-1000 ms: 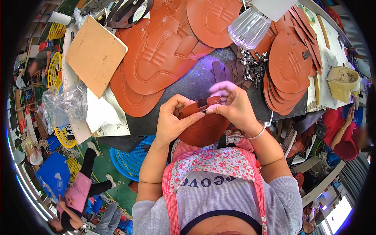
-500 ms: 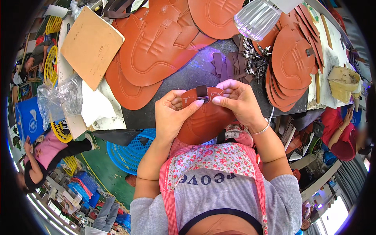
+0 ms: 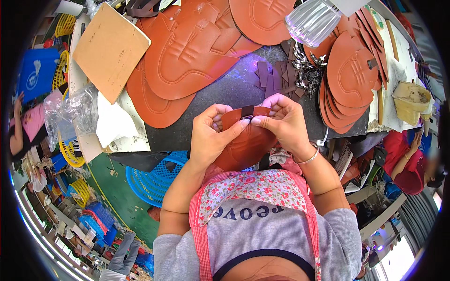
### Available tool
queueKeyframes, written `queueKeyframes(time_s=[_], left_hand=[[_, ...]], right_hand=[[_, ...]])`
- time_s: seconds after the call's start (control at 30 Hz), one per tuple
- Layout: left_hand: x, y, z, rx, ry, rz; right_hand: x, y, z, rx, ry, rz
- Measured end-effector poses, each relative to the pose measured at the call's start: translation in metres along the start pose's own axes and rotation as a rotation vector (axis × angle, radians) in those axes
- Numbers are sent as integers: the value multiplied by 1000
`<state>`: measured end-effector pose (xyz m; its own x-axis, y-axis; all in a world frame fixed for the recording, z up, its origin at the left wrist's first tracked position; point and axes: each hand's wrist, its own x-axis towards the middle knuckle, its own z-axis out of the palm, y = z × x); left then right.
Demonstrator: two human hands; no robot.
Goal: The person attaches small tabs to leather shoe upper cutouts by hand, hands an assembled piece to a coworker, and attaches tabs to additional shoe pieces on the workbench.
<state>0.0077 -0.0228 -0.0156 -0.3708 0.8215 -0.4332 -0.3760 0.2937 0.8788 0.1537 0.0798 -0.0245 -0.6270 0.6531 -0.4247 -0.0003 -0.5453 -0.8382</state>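
Note:
Between my hands, in front of my apron, is a reddish-brown leather piece [image 3: 246,146] with stitched or pressed lines. A short dark brown strap [image 3: 247,111] passes over its upper edge, with a small dark buckle [image 3: 246,118] on it. My left hand [image 3: 213,133] pinches the left edge, thumb against the buckle. From the other side my right hand [image 3: 283,122] grips the top right edge, its thumb also beside the buckle. Fingertips behind the leather are partly hidden.
Large leather pieces [image 3: 183,61] lie across the black table mat [image 3: 206,103]. Dark strap pieces [image 3: 276,77] and metal buckles [image 3: 307,75] are heaped under a clear lamp [image 3: 313,21]. Stacked leather pieces [image 3: 349,79] stand right. A blue basket [image 3: 150,182] is below the table's left edge.
Both thumbs have come closer together at the buckle, and the leather piece has bent and tilted. At the far left, a person in pink has shifted leftward in the view.

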Motion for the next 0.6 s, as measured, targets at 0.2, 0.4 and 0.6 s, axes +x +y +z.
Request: queueKeyframes(time_s=[0.2,0.4,0.6], left_hand=[[-5,-3,0,-43,-8,0],[1,-7,5,79,44,126],[12,0,5,12,51,187]], right_hand=[[-6,7,2,-27,32,-26],[-3,-3,0,-104,4,-57],[11,-11,-2,-76,-70,-11]])
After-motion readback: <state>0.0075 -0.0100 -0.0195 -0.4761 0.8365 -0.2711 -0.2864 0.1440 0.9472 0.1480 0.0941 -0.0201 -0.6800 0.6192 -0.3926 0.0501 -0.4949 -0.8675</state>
